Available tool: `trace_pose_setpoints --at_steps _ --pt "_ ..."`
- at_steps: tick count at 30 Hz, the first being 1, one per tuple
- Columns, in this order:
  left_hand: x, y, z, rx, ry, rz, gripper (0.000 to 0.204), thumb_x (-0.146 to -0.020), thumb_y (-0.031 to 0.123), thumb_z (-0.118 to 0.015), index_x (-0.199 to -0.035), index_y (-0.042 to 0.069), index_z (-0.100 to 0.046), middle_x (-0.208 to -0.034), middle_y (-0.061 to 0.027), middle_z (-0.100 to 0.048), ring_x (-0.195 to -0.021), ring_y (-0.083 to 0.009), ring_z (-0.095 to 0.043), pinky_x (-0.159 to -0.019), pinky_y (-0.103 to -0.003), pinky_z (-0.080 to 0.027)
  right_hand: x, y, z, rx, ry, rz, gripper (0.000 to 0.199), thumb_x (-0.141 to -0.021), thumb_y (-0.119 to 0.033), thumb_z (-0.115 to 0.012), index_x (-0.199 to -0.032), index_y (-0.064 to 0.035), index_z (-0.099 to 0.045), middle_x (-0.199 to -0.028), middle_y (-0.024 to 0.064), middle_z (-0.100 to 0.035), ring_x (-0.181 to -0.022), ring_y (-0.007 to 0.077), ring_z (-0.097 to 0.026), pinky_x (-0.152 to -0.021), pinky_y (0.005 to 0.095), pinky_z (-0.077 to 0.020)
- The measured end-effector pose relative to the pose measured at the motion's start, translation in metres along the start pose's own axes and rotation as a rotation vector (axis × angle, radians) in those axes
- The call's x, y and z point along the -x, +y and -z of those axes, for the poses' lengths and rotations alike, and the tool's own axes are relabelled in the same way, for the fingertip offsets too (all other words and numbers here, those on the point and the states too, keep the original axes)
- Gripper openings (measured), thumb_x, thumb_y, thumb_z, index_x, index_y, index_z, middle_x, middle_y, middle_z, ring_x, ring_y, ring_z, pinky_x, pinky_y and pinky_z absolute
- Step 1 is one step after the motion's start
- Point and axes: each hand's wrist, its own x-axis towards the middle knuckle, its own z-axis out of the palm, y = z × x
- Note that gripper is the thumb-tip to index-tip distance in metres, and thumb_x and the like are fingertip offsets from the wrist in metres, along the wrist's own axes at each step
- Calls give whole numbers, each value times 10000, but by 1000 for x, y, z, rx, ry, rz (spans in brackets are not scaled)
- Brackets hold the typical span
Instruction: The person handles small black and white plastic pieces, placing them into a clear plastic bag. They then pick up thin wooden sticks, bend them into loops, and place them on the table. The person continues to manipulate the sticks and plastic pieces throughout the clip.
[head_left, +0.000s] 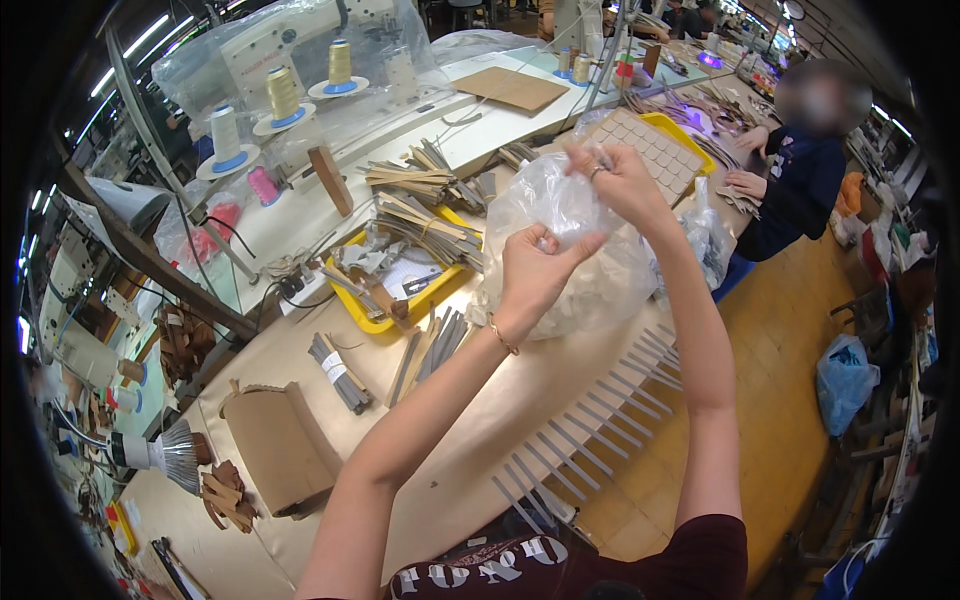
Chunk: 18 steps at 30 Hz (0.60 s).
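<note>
Above worktable (470, 440), clear bag (612, 285) hung bulging with pale pieces inside. Right hand (622, 185) pinched bag's gathered top. Left hand (535, 270) touched near side, fingers curled, thumb apart; grip unclear. Yellow tray (352, 305) stood left; grey strips (562, 467) lined near table edge.

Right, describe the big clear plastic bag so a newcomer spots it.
On the cream worktable, past the grey strips along its near edge, bulges a clear bag. Unlike the smaller bag to its right, it has the wearer's left hand and right hand on it.
</note>
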Motion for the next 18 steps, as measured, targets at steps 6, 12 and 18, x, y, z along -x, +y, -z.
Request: trace_pose_setpoints --at_steps 6,12,18 --pt "13 14 13 520 -32 -18 239 -840 156 -749 -956 68 -559 -932 6 -617 -806 -81 -526 -676 -256 -427 14 -12 2 -448 33 -44 418 -945 -376 -652 -1228 -71 -600 -776 -41 -547 -654 73 -482 -614 216 -415" --pt "8 9 43 900 -131 212 347 -836 57 -651 -1158 67 -523 -1029 -26 -566 -918 -154 -520 -809 -317 -441 59 -8 -13 27 -19 168 665 -814 -224 -798 -1358 -49 -458 -1100 43 -570 -939 125 -537 -847 275 -466" --pt "5 11 40 894 -138 182 232 -838 130 -663 -1046 102 -566 -1030 -13 -577 -974 -130 -522 -808 -353 -433 76 7 -31 -577 -146 112 669 -784 -113 -816 -1340 -19 -458 -1181 60 -555 -1005 148 -557 -897 291 -467"
